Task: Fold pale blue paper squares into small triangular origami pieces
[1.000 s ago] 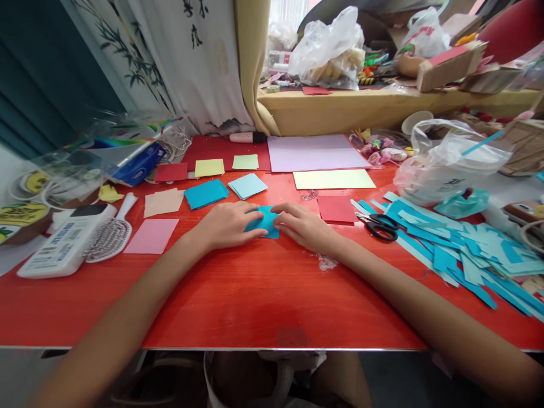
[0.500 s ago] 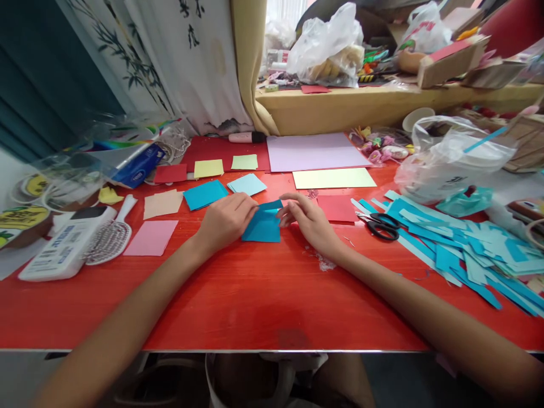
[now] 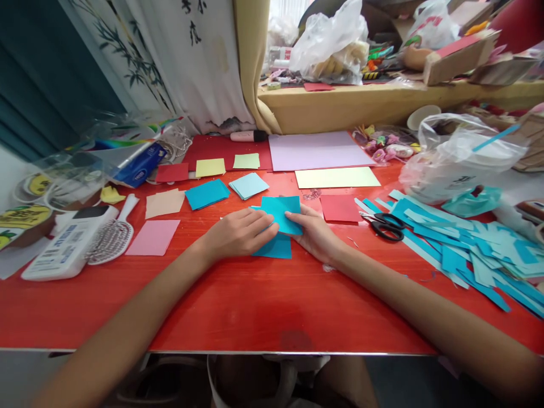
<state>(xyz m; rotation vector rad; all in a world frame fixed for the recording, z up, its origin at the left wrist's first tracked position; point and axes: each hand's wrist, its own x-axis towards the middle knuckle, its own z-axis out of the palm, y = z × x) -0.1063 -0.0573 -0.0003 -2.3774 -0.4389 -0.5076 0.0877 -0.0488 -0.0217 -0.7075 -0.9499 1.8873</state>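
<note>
Sheet of square bright-blue paper [image 3: 281, 211] was clamped between thumb and fingers of the right hand [image 3: 317, 235]. Left hand [image 3: 238, 232], fingers together, overlapped the sheet's left edge; grip unclear.

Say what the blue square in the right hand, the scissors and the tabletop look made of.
Blue square: likely matte paper; it looks thin, straight-edged and without shine. Scissors: probably metal blades, going by their silvery look, and smooth black handles, likely plastic. Tabletop: glossy red, with soft reflections; faint streaks suggest lacquered wood, though a printed covering is possible.
</note>
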